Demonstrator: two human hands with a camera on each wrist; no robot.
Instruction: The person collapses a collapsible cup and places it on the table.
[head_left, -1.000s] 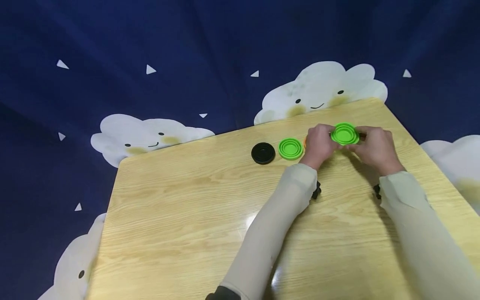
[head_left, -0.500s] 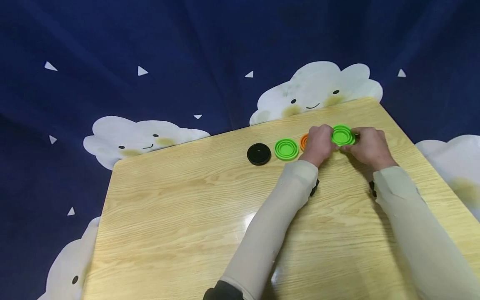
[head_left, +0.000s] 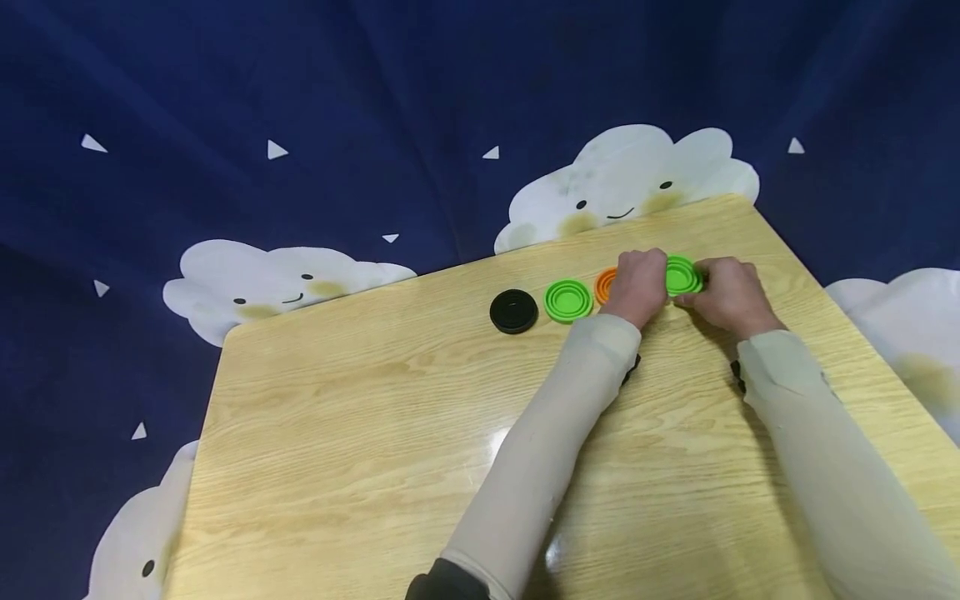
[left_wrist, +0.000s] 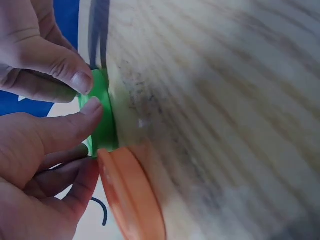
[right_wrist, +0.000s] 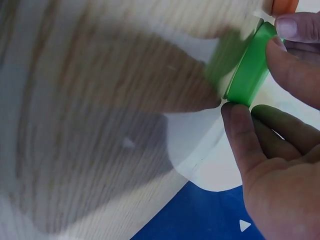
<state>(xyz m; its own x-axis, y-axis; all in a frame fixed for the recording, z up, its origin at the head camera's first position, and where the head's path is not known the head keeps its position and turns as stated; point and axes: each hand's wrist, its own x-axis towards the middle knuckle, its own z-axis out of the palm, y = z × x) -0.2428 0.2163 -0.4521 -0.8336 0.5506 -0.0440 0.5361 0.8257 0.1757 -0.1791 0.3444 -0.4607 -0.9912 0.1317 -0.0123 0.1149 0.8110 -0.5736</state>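
A green collapsible cup [head_left: 681, 276], folded flat into rings, is between my two hands at the back right of the table. My left hand [head_left: 637, 285] pinches its left side, and my right hand [head_left: 729, 293] pinches its right side. In the left wrist view, both thumbs press on the side of the green cup [left_wrist: 104, 120]. The right wrist view has the green cup [right_wrist: 252, 70] right at the tabletop. Beside it on the left lies an orange collapsible cup [head_left: 604, 286], partly hidden by my left hand. Fingers of my left hand touch or nearly touch the orange rim [left_wrist: 134, 200].
Further left in the row lie a second green folded cup [head_left: 568, 301] and a black folded cup [head_left: 513, 312]. The wooden table [head_left: 337, 433] ends at its back edge against a dark blue cloth [head_left: 300, 83] printed with clouds.
Both hands have lowered the green cup toward the tabletop and shifted it slightly left, beside the orange cup. More of the orange cup shows now. The view has also shifted a little.
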